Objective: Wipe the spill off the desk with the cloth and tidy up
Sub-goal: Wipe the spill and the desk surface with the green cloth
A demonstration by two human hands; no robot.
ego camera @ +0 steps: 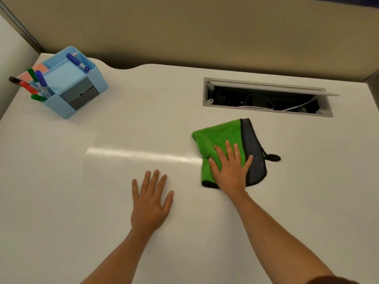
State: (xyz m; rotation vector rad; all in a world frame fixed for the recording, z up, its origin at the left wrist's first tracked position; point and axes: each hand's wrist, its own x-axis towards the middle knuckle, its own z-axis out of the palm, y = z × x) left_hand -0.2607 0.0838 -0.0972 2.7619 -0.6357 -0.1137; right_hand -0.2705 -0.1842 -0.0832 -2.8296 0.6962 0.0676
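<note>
A folded green cloth (217, 136) with a grey side and a black hanging loop lies on the white desk (102, 160), right of centre. My right hand (230, 169) presses flat on the cloth's near half, fingers spread. My left hand (150, 201) rests flat on the bare desk to the left of the cloth, palm down, holding nothing. A faint wet sheen streaks the desk just left of the cloth; I cannot tell a clear spill.
A light blue desk organiser (71, 85) with several markers stands at the far left corner. An open cable hatch (266, 97) with wires inside is set into the desk behind the cloth. A beige partition wall rises at the back.
</note>
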